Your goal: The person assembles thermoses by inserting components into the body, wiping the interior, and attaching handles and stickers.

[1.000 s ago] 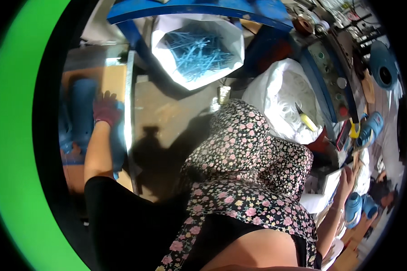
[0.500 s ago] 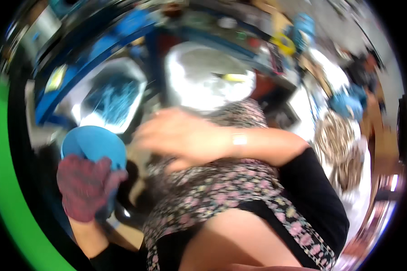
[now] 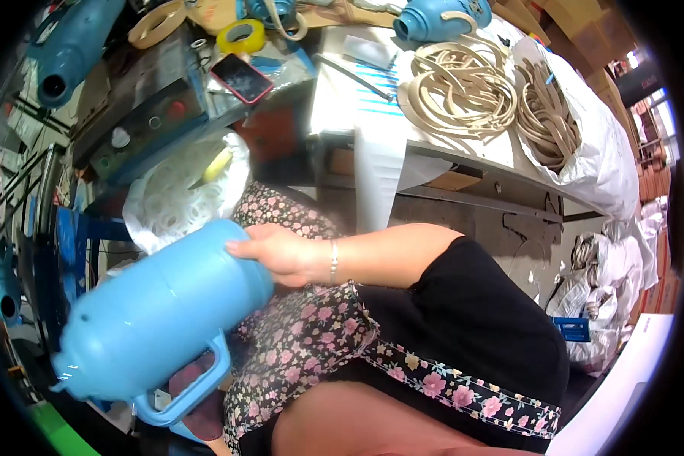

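A light-blue thermos flask [image 3: 159, 304] lies slanted across the left of the view, its narrow spout end at the lower left. My bare right hand [image 3: 281, 254] is closed on its wide base end, thumb on the outside wall; the other fingers are mostly hidden. My left hand [image 3: 197, 387], in a dark red glove, is behind the flask's looped handle [image 3: 216, 365]. The body and handle cover its fingers, so their grip does not show. Beyond the flask stands a white bag [image 3: 171, 194] of pale plastic rings, with a yellow-handled tool [image 3: 216, 163] on top.
A bench holds coiled beige straps [image 3: 463, 95], another blue flask [image 3: 441, 19], a phone [image 3: 242, 78] and yellow tape [image 3: 241, 36]. A dark control box [image 3: 140, 106] stands at the left. A white sack [image 3: 600, 163] of straps leans at the right.
My view has swung to the right. My right hand, empty and blurred before, now grips the flask's base. The flask has tipped from base-up to lying slanted, with my gloved hand now largely behind it.
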{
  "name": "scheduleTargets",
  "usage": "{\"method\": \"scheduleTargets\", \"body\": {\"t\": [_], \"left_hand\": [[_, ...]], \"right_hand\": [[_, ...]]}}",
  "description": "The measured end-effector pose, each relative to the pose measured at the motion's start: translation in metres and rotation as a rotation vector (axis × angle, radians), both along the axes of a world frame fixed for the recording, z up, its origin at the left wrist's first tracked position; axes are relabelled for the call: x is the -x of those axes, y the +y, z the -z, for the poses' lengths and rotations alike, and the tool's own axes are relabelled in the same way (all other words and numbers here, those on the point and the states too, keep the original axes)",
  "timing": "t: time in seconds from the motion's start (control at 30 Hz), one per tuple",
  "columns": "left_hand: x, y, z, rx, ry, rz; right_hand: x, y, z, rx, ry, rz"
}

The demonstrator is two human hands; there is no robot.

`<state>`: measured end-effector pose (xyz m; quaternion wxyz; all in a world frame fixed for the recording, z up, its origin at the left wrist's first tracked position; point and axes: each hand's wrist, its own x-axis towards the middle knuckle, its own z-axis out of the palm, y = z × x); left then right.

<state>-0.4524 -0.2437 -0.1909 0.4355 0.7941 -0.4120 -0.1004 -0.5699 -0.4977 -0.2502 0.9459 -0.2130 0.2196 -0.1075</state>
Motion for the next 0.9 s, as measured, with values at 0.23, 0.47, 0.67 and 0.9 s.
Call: {"method": "scheduleTargets", "body": {"t": [0.23,0.47,0.67,0.9], "left_hand": [[0.007,-0.013,0.012,0.083,0.274,-0.004],[-0.018,-0.025,0.019,0.244,0.696,-0.005],[-0.016,-0.080,0.001,0.442,0.497,-0.180],[-0.014,-0.116,-0.016,0.964,1.018,-0.050]], "right_hand": [[0.079,-0.106,0.022,1.029,0.512,-0.272],[0.170,-0.236,0.097,1.981,1.035,0.507],[0.157,-0.232,0.087,2.037,1.138,0.369],[0.101,-0.164,0.026,1.552,0.581,0.626]]}}
